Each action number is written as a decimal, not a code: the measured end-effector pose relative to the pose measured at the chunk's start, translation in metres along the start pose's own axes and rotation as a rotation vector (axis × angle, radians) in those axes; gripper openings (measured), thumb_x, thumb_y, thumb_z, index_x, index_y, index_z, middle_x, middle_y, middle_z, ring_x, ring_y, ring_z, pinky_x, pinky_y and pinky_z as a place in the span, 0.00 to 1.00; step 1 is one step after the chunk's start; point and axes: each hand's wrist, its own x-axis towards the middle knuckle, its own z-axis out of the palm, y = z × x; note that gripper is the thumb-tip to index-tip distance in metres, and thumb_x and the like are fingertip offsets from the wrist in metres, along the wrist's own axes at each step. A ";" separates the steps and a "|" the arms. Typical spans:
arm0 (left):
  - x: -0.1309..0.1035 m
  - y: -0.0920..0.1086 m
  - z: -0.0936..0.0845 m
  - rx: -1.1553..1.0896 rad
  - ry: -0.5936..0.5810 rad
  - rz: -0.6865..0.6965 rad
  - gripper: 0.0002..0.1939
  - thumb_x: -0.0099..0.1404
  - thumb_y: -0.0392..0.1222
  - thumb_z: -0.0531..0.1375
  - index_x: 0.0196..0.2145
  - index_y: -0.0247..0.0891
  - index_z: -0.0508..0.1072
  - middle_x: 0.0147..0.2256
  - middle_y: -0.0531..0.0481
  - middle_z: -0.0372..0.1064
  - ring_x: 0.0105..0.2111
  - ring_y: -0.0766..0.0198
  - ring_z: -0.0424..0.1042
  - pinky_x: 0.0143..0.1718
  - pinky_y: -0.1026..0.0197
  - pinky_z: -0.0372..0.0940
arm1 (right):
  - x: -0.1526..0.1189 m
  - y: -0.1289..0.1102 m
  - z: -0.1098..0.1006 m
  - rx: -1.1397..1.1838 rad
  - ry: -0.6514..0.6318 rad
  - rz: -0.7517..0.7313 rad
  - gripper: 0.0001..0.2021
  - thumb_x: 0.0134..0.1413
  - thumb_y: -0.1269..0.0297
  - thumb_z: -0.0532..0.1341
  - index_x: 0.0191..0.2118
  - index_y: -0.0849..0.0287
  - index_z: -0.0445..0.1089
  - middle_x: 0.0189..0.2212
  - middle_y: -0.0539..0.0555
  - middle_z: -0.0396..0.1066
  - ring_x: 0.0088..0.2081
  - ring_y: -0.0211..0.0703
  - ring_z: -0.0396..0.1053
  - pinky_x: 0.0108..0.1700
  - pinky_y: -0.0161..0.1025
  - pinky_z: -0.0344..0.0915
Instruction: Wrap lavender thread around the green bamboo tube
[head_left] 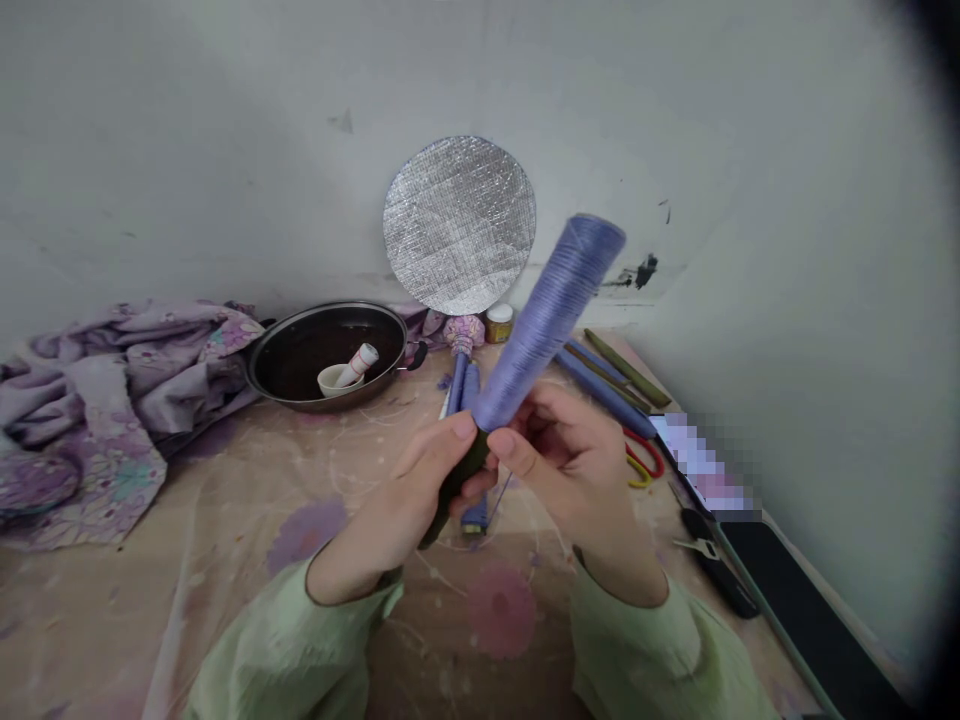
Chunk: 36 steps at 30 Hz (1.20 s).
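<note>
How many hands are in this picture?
2. The left hand holds the blue thread-wound cone at its dark lower end; the right hand is close beside it, at the cone's narrow part. Some fingers are hidden.

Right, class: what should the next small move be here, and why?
Perhaps wind one more turn onto the dark green end, the right hand guiding and the left hand steadying. The purple-blue winding stops there, both hands meet near that edge, and a loose strand seems to hang below.

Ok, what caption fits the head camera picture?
Left hand and right hand hold a purple-wrapped cone above a flowery table.
</note>
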 end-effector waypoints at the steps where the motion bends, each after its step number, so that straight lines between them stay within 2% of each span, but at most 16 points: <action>1: 0.001 0.000 0.000 -0.057 -0.016 -0.028 0.25 0.71 0.63 0.51 0.32 0.38 0.68 0.21 0.59 0.54 0.18 0.72 0.49 0.19 0.67 0.49 | 0.000 0.000 0.000 -0.002 0.005 -0.005 0.08 0.53 0.69 0.72 0.39 0.56 0.75 0.25 0.46 0.70 0.25 0.34 0.71 0.25 0.31 0.71; 4: 0.003 0.007 0.003 -0.169 -0.035 -0.119 0.26 0.67 0.65 0.56 0.28 0.38 0.66 0.18 0.61 0.52 0.16 0.74 0.46 0.16 0.69 0.45 | -0.001 -0.001 -0.002 0.004 -0.009 0.005 0.10 0.54 0.71 0.70 0.42 0.56 0.75 0.25 0.45 0.72 0.25 0.34 0.72 0.25 0.30 0.70; 8: 0.005 0.017 0.007 -0.205 -0.055 -0.172 0.27 0.62 0.67 0.59 0.25 0.39 0.62 0.16 0.62 0.50 0.14 0.76 0.45 0.14 0.70 0.43 | -0.002 -0.002 -0.005 0.017 -0.063 0.037 0.04 0.57 0.72 0.68 0.34 0.56 0.73 0.24 0.46 0.76 0.26 0.34 0.76 0.27 0.28 0.71; 16: 0.002 0.014 0.003 -0.211 -0.089 -0.145 0.27 0.62 0.67 0.60 0.27 0.38 0.64 0.18 0.61 0.52 0.16 0.75 0.45 0.15 0.71 0.44 | -0.003 -0.006 -0.003 -0.020 -0.020 0.002 0.07 0.59 0.71 0.65 0.31 0.56 0.71 0.23 0.47 0.78 0.24 0.35 0.76 0.26 0.30 0.72; 24: -0.002 0.015 0.006 -0.212 -0.046 -0.108 0.24 0.62 0.62 0.63 0.27 0.37 0.65 0.19 0.61 0.51 0.16 0.76 0.45 0.15 0.72 0.43 | -0.004 -0.008 -0.004 -0.044 -0.038 -0.067 0.06 0.60 0.70 0.66 0.31 0.56 0.71 0.25 0.48 0.79 0.25 0.36 0.76 0.27 0.30 0.72; 30: 0.000 0.014 0.003 -0.272 -0.099 -0.136 0.27 0.62 0.65 0.62 0.25 0.38 0.62 0.17 0.63 0.49 0.14 0.77 0.42 0.13 0.73 0.42 | -0.003 -0.008 -0.003 0.007 -0.081 -0.035 0.05 0.60 0.71 0.66 0.32 0.56 0.72 0.24 0.49 0.79 0.26 0.38 0.78 0.29 0.32 0.74; 36: 0.000 0.017 0.003 -0.331 -0.216 -0.198 0.27 0.62 0.65 0.62 0.25 0.39 0.61 0.17 0.63 0.48 0.13 0.78 0.41 0.12 0.73 0.40 | -0.004 -0.008 -0.001 0.001 -0.069 -0.019 0.06 0.63 0.65 0.65 0.33 0.55 0.70 0.21 0.48 0.78 0.24 0.39 0.78 0.27 0.34 0.75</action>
